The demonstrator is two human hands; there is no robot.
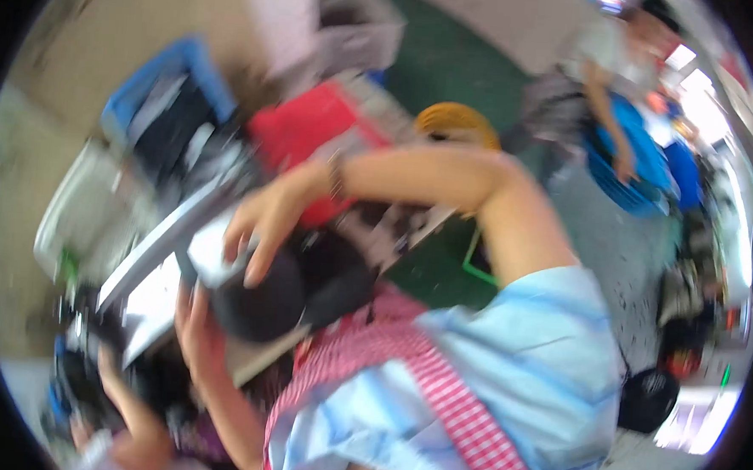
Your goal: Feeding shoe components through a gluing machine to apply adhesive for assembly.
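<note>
Motion blurs the picture. My right hand (275, 217) reaches in from the right, bent at the wrist, its fingers apart and curved over a black rounded thing (262, 301), possibly a cap. Beneath those fingertips lies a bright white patch (212, 248); its kind is unclear. My left hand (199, 328) is at the left edge of the black thing with its fingers pointing up. Whether it grips the edge is lost in the blur. Another dark piece (336, 275) lies just right of the black thing, on the worktable (259, 356).
Beyond my hands stand a blue crate (198, 60) of dark items, a red piece (301, 129), a white bin (366, 34) and a yellow round container (463, 120). One person (611, 64) works at a blue basket (626, 193); another person's arm (133, 405) is at lower left.
</note>
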